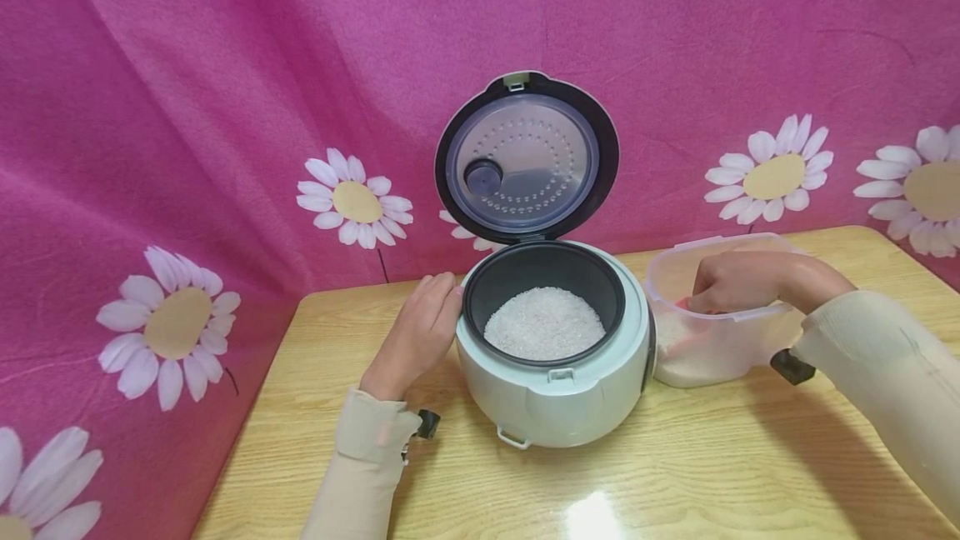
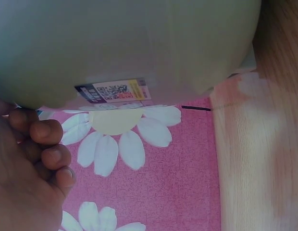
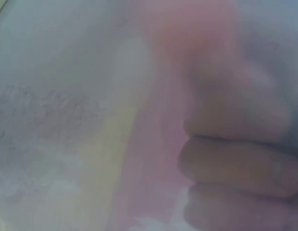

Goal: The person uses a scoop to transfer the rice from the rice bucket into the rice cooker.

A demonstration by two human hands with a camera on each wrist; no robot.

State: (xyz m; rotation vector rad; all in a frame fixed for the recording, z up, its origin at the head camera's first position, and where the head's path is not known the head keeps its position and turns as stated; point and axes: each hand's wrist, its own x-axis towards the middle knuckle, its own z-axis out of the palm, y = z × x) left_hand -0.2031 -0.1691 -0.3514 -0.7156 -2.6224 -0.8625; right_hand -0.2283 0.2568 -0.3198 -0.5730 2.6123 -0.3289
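A pale green rice cooker [image 1: 551, 407] stands with its lid [image 1: 532, 157] raised, and white rice [image 1: 543, 325] lies in its dark inner pot. My left hand [image 1: 423, 327] holds the cooker's left rim, its fingers [image 2: 55, 156] curled beside the body in the left wrist view. Inside a clear plastic container [image 1: 761, 340], to the right of the cooker, my right hand [image 1: 738, 280] grips a reddish-pink scoop [image 1: 684, 303]. Much of the scoop is hidden by the hand and the cloudy wall. In the right wrist view, curled fingers [image 3: 230, 166] show close up and blurred.
More rice [image 1: 693, 369] lies in the bottom of the container. Both vessels stand on a wooden table [image 1: 315, 407]. Close behind it hangs a magenta cloth [image 1: 360, 40] printed with daisies. A label [image 2: 115, 91] with a printed code is stuck to the cooker's side.
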